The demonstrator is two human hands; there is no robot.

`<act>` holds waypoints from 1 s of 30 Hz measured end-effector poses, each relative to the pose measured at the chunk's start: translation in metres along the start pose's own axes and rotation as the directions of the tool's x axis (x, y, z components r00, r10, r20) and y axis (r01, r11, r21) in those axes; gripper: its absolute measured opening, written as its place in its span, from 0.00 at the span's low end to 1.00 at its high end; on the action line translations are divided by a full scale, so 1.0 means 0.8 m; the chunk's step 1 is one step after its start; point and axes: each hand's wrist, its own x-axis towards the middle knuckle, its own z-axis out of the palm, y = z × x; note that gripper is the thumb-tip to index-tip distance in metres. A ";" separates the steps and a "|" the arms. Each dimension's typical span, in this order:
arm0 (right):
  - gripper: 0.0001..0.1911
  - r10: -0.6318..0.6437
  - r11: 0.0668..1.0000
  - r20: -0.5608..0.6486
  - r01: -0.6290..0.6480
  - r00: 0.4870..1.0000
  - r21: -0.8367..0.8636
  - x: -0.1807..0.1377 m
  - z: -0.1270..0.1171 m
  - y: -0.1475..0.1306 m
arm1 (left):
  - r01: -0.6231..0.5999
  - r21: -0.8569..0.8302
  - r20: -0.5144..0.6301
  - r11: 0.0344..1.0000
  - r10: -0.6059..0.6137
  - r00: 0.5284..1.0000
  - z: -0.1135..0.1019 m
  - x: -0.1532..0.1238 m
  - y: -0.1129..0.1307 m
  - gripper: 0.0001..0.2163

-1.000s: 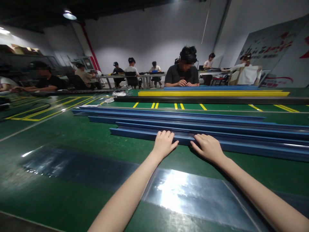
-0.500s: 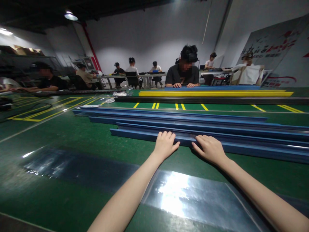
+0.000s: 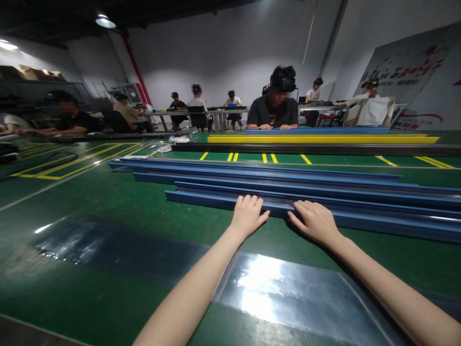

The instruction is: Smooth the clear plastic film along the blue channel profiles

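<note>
Several long blue channel profiles lie side by side across the green table. My left hand [image 3: 248, 215] is on the nearest blue channel profile [image 3: 201, 199], its fingers hooked over the front wall and its thumb on the outer side. A short way to the right, my right hand [image 3: 314, 220] holds the same profile in the same manner, thumb pointing toward the left hand. The fingertips of both hands are hidden inside the channel. Beneath my forearms lies a long, clear plastic sleeve [image 3: 309, 293], flat and shiny.
Beyond the blue profiles run a black profile [image 3: 324, 150] and a yellow profile [image 3: 320, 139]. Crumpled clear plastic [image 3: 180, 139] lies at their left end. Yellow tape lines [image 3: 90, 156] mark the green table [image 3: 108, 202]. Across it a co-worker [image 3: 275, 108] rests both hands on another blue profile.
The view has shifted very slightly. Both hands keep their places on the nearest blue channel profile.
</note>
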 end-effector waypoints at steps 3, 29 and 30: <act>0.17 -0.004 1.000 -0.001 0.004 1.000 -0.007 0.000 0.001 0.001 | -0.002 0.008 0.005 1.000 0.002 1.000 0.000 0.001 0.000 0.13; 0.18 0.006 1.000 0.041 -0.006 0.999 -0.011 0.001 -0.002 0.000 | 0.002 0.009 0.031 1.000 -0.002 1.000 -0.003 0.001 -0.001 0.14; 0.18 0.008 1.000 0.040 -0.007 0.999 -0.012 0.001 -0.002 0.000 | 0.003 0.009 0.029 1.000 -0.003 1.000 -0.003 0.000 -0.001 0.14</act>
